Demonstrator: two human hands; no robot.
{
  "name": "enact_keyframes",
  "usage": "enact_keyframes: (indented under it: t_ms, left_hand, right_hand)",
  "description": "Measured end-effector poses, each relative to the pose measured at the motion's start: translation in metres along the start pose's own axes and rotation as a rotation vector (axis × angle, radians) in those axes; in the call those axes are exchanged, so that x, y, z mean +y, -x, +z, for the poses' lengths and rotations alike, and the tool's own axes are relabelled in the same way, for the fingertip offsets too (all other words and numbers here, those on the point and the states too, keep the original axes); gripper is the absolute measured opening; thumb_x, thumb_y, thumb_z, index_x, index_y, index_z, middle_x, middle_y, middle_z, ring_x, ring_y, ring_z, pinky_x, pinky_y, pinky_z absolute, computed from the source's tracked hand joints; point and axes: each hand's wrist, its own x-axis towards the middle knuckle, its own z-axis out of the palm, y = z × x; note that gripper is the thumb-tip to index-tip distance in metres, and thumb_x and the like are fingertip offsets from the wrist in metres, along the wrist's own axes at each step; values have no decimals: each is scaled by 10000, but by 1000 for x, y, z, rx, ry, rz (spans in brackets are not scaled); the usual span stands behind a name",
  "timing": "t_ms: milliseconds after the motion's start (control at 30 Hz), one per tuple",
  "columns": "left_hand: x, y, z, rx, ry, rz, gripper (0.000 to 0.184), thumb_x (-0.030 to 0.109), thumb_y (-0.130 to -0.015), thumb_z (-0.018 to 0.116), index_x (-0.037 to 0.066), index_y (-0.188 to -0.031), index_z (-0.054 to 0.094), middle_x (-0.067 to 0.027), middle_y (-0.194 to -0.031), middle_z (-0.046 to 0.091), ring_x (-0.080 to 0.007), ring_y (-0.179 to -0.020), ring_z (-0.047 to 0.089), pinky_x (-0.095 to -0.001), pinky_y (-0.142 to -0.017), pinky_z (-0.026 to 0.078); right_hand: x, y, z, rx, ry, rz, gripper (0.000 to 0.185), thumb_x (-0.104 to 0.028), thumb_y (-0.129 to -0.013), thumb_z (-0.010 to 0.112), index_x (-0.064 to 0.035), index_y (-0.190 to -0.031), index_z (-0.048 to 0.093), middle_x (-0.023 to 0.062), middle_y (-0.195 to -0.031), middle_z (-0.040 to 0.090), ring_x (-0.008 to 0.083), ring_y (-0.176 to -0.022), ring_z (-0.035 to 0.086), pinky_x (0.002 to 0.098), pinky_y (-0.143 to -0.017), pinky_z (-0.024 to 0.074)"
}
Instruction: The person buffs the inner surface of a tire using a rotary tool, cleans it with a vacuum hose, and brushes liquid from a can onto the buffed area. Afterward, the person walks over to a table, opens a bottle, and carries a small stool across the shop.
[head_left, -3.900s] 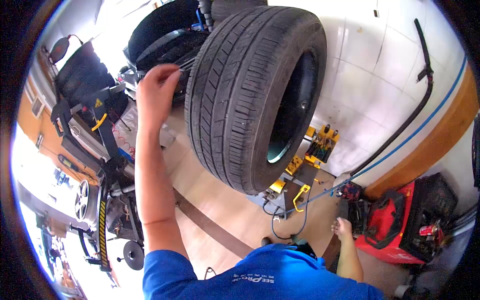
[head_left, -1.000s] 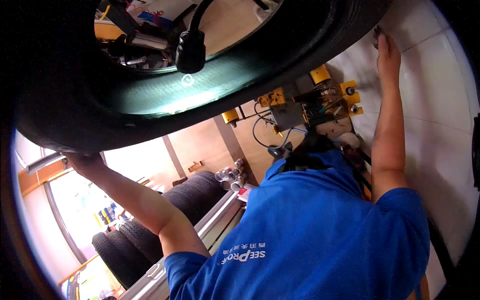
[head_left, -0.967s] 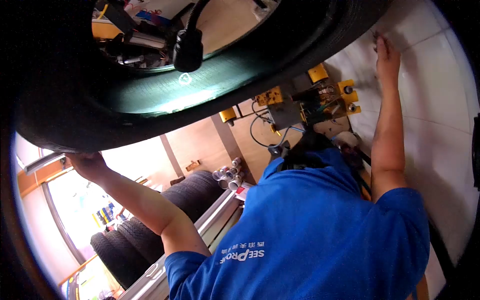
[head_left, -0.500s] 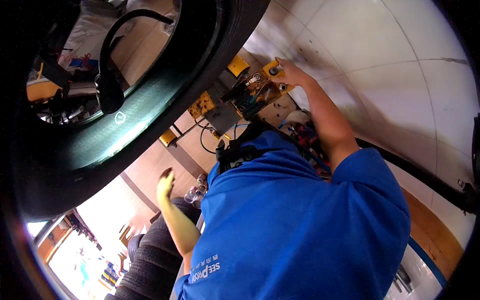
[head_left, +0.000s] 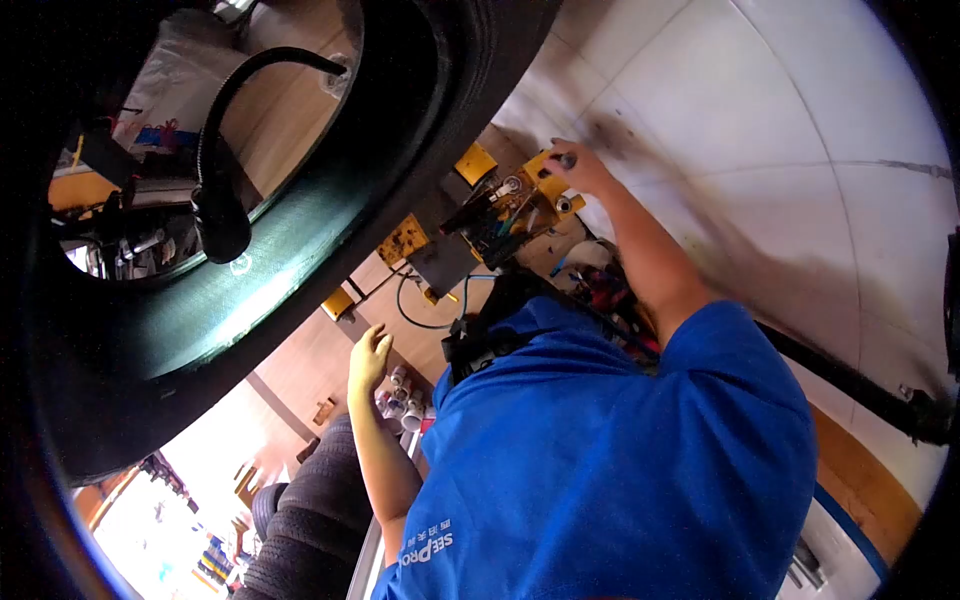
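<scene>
A large black tire [head_left: 330, 255] hangs at the upper left, tilted, its inner side lit green-white. A small white ring mark [head_left: 240, 263] shows on that inner surface beside a black lamp head on a flexible neck [head_left: 222, 225]. My left hand [head_left: 371, 358] is in the air below the tire, touching nothing, with its fingers apart. My right hand [head_left: 580, 168] is at the yellow tool holder [head_left: 546, 178], its fingers around a small dark cylindrical tool [head_left: 567, 160].
Hand tools [head_left: 500, 215] lie in the holder, beside a grey box [head_left: 443, 264] with yellow parts. Stacked tires [head_left: 318, 520] and several cans [head_left: 404, 400] are at the lower left. A tiled wall [head_left: 740, 160] rises on the right, with a black hose [head_left: 850, 385] along it.
My left hand has let go of the tire's lower edge and moved right. My right hand has come from beside the wall to the tool holder and taken hold of a dark tool. The view has shifted.
</scene>
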Motion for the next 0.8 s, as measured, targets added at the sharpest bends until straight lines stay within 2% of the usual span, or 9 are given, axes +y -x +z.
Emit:
enact_keyframes:
  t_ms: [33,67,200,300,433,533,633,700,800]
  left_hand:
    - [-19,-1,1,39,16,94,403,200,-904,594,-31,-1232,551,-213,-1115,651,-267,-1031,637,-335,-889,482]
    - [-21,6,-1,51,50,89,404,195,-903,596,-32,-1233,550,-212,-1118,649,-265,-1028,636,-334,-893,480]
    - [-46,17,-4,58,185,71,400,189,-907,596,-23,-1243,549,-163,-1106,657,-231,-1001,629,-318,-872,482]
    - [-56,28,-4,-52,252,-14,397,238,-943,545,33,-1282,530,-72,-1060,650,-150,-903,608,-272,-738,483]
    - [-67,40,-5,-69,350,-9,383,238,-961,524,29,-1282,524,-87,-1060,648,-163,-900,619,-283,-752,499]
    - [-77,48,6,-80,602,-11,404,249,-961,539,19,-1292,512,-107,-1033,655,-188,-896,638,-303,-764,521]
    - [-108,29,29,-112,486,152,253,315,-920,586,65,-927,618,-24,-779,617,-134,-711,592,-284,-617,483]
    - [-122,16,61,-113,838,32,299,383,-887,607,85,-907,617,-46,-717,606,-171,-615,585,-301,-509,444]
    - [-106,24,85,-219,954,-356,405,487,-872,616,83,-840,599,-66,-655,574,-241,-523,565,-382,-492,448]
  right_hand:
    - [0,7,-7,48,-62,130,327,-322,-830,703,-76,-1044,678,126,-1054,676,250,-924,633,352,-833,483]
    - [-40,20,-43,-62,-13,214,500,-455,-809,691,-32,-1072,651,179,-1075,660,308,-1014,618,381,-894,474]
    - [19,23,-79,217,27,137,475,-491,-808,672,-54,-992,685,157,-940,672,283,-911,635,365,-842,484]
    - [-58,69,-132,285,29,103,493,-557,-846,586,-84,-792,713,95,-767,679,220,-747,623,352,-752,481]
    - [-171,133,-175,298,-11,-113,487,-507,-876,587,-64,-691,674,25,-675,653,134,-650,580,302,-685,474]
    - [-252,191,-198,229,-199,-262,356,-322,-956,541,-27,-771,616,97,-732,670,173,-748,630,332,-740,494]
    - [-332,254,-194,76,-533,-438,276,-266,-945,551,-61,-760,541,45,-657,540,182,-631,562,363,-681,493]
    - [-375,284,-186,-19,-596,-558,317,-294,-979,478,-83,-745,443,26,-610,433,163,-560,473,381,-710,497]
    - [-431,315,-176,-70,-667,-679,416,-416,-1001,401,-105,-726,426,21,-608,454,157,-560,490,403,-713,515]
